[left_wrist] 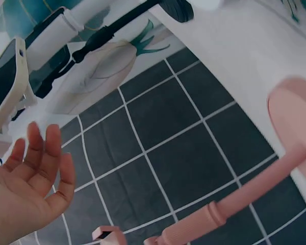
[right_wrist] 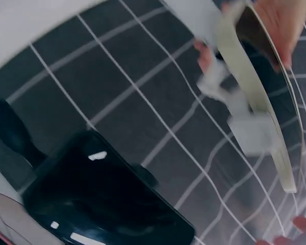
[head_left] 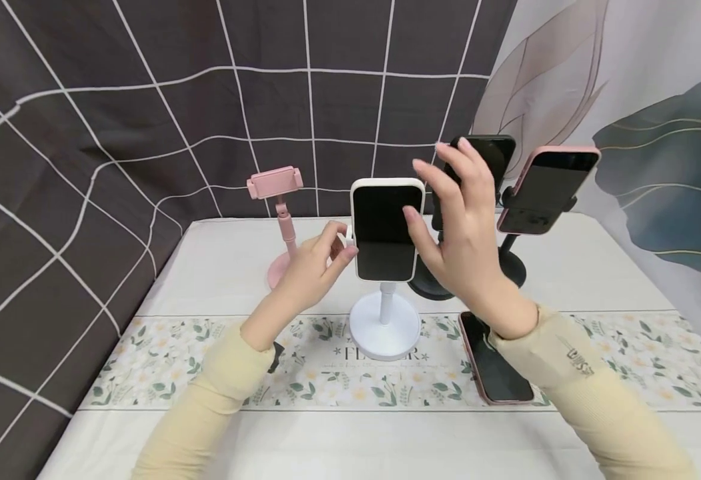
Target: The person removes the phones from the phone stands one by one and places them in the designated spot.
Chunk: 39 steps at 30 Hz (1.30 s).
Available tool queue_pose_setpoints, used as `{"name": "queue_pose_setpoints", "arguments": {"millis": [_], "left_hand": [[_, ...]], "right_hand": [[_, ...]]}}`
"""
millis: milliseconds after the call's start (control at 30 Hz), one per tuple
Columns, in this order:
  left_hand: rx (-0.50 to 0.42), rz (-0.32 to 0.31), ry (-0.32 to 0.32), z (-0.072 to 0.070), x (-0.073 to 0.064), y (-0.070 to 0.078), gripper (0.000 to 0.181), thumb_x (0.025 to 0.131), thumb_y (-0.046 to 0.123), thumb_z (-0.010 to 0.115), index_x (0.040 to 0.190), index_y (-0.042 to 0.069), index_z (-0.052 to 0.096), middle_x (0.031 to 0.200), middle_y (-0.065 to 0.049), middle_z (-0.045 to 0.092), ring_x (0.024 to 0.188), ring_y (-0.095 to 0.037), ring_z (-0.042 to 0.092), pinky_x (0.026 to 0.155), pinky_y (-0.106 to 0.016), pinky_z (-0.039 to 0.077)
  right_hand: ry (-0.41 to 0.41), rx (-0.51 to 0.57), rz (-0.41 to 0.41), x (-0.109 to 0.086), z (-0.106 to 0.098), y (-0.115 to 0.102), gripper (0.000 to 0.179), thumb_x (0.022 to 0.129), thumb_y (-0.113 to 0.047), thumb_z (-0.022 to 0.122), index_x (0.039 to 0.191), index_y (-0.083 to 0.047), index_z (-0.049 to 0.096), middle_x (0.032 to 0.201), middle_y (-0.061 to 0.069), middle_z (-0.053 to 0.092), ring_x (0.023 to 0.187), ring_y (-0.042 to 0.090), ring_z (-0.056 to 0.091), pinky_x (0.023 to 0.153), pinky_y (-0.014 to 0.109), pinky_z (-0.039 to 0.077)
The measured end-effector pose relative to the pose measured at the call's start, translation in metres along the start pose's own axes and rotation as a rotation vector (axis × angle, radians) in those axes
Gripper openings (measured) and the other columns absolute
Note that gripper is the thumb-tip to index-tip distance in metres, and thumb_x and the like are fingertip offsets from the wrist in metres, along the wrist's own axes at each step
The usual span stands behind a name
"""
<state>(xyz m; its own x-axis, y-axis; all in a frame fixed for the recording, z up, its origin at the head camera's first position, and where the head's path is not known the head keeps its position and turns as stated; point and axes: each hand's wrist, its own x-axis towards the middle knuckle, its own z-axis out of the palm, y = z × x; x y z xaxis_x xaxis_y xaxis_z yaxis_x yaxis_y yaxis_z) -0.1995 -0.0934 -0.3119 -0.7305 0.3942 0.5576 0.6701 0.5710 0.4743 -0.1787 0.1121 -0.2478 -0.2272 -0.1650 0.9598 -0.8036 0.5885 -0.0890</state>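
A white-cased phone (head_left: 386, 233) sits upright in the clamp of a white phone stand (head_left: 384, 327). At the phone's left edge, my left hand (head_left: 311, 267) pinches the white clamp (head_left: 349, 235) between thumb and forefinger. The other fingers of that hand (left_wrist: 38, 173) are loosely bent in the left wrist view. My right hand (head_left: 461, 220) is raised at the phone's right side with its fingers spread. Its thumb overlaps the screen's right edge in the head view. Only blurred fingertips (right_wrist: 296, 229) of it show in the right wrist view.
Left of the phone stands a pink phone stand (head_left: 286, 227) with no phone in it. Behind my right hand are a black phone (head_left: 494, 157) and a pink-edged phone (head_left: 545, 193) on black stands. Another phone (head_left: 497, 360) lies flat on the floral cloth (head_left: 164, 360).
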Motion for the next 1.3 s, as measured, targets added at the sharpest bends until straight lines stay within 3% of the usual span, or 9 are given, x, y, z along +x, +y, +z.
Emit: {"name": "queue_pose_setpoints", "arguments": {"millis": [67, 167, 367, 467, 633, 800, 967, 1100, 1300], "left_hand": [[0.057, 0.044, -0.012, -0.004, 0.003, -0.001, 0.076, 0.089, 0.067, 0.016, 0.11, 0.002, 0.049, 0.071, -0.008, 0.055, 0.063, -0.019, 0.051, 0.062, -0.03, 0.043], [0.107, 0.08, -0.037, -0.01, 0.007, -0.002, 0.075, 0.089, 0.067, 0.015, 0.108, 0.004, 0.05, 0.069, -0.006, 0.054, 0.06, -0.017, 0.048, 0.058, -0.03, 0.041], [0.106, 0.096, -0.067, -0.016, 0.008, -0.006, 0.072, 0.089, 0.065, 0.018, 0.112, 0.007, 0.053, 0.074, -0.004, 0.059, 0.066, -0.015, 0.053, 0.061, -0.029, 0.043], [0.128, 0.134, -0.07, -0.017, 0.008, -0.006, 0.05, 0.096, 0.052, 0.035, 0.107, 0.007, 0.054, 0.076, -0.005, 0.058, 0.065, -0.016, 0.053, 0.06, -0.029, 0.042], [0.248, 0.189, -0.09, -0.021, 0.009, -0.005, 0.017, 0.091, 0.022, 0.059, 0.098, 0.006, 0.053, 0.081, -0.006, 0.058, 0.064, -0.019, 0.054, 0.06, -0.031, 0.043], [0.282, 0.203, -0.14, -0.026, 0.013, -0.004, 0.019, 0.09, 0.025, 0.061, 0.097, 0.007, 0.057, 0.084, -0.007, 0.06, 0.068, -0.02, 0.057, 0.06, -0.032, 0.045], [0.221, 0.205, -0.174, -0.028, 0.018, -0.003, 0.018, 0.089, 0.024, 0.063, 0.098, 0.009, 0.058, 0.085, -0.004, 0.061, 0.069, -0.016, 0.058, 0.059, -0.028, 0.045], [0.175, 0.195, -0.214, -0.028, 0.022, -0.005, 0.018, 0.089, 0.023, 0.063, 0.096, 0.008, 0.056, 0.082, -0.003, 0.059, 0.066, -0.016, 0.056, 0.058, -0.026, 0.044], [-0.065, 0.192, -0.251, -0.027, 0.03, -0.008, 0.012, 0.086, 0.013, 0.067, 0.094, 0.01, 0.06, 0.085, -0.002, 0.063, 0.074, -0.014, 0.055, 0.065, -0.024, 0.044]], "right_hand": [[-0.047, -0.044, -0.005, 0.012, 0.0, -0.002, 0.033, 0.087, -0.011, 0.06, 0.119, -0.002, 0.056, 0.128, 0.021, 0.05, 0.129, 0.039, 0.038, 0.112, 0.049, 0.024], [-0.159, -0.137, 0.0, 0.024, 0.003, -0.008, 0.03, 0.09, -0.015, 0.056, 0.117, -0.002, 0.059, 0.125, 0.02, 0.055, 0.126, 0.039, 0.042, 0.108, 0.05, 0.03], [-0.367, -0.328, -0.032, 0.026, 0.024, -0.027, 0.031, 0.095, -0.026, 0.053, 0.117, -0.007, 0.062, 0.123, 0.015, 0.06, 0.12, 0.038, 0.048, 0.09, 0.053, 0.042], [-0.411, -0.46, -0.067, 0.024, 0.036, -0.035, 0.029, 0.097, -0.028, 0.049, 0.117, -0.01, 0.061, 0.119, 0.012, 0.062, 0.109, 0.035, 0.054, 0.079, 0.051, 0.043], [-0.371, -0.612, -0.123, 0.02, 0.049, -0.038, 0.023, 0.098, -0.03, 0.048, 0.101, -0.009, 0.059, 0.092, 0.008, 0.061, 0.083, 0.029, 0.054, 0.069, 0.047, 0.038], [-0.323, -0.669, -0.128, 0.017, 0.052, -0.034, 0.028, 0.09, -0.036, 0.058, 0.093, -0.009, 0.055, 0.083, 0.008, 0.055, 0.078, 0.028, 0.051, 0.069, 0.047, 0.037], [-0.31, -0.689, -0.064, 0.01, 0.052, -0.03, 0.03, 0.088, -0.037, 0.057, 0.103, -0.01, 0.054, 0.097, 0.011, 0.055, 0.091, 0.031, 0.047, 0.072, 0.052, 0.038], [-0.281, -0.674, -0.032, 0.007, 0.053, -0.027, 0.027, 0.086, -0.031, 0.055, 0.105, -0.012, 0.053, 0.1, 0.011, 0.053, 0.092, 0.032, 0.045, 0.063, 0.048, 0.039], [-0.209, -0.649, -0.056, 0.01, 0.055, -0.022, 0.017, 0.08, -0.022, 0.052, 0.094, -0.012, 0.052, 0.089, 0.011, 0.052, 0.082, 0.03, 0.044, 0.058, 0.044, 0.035]]}}
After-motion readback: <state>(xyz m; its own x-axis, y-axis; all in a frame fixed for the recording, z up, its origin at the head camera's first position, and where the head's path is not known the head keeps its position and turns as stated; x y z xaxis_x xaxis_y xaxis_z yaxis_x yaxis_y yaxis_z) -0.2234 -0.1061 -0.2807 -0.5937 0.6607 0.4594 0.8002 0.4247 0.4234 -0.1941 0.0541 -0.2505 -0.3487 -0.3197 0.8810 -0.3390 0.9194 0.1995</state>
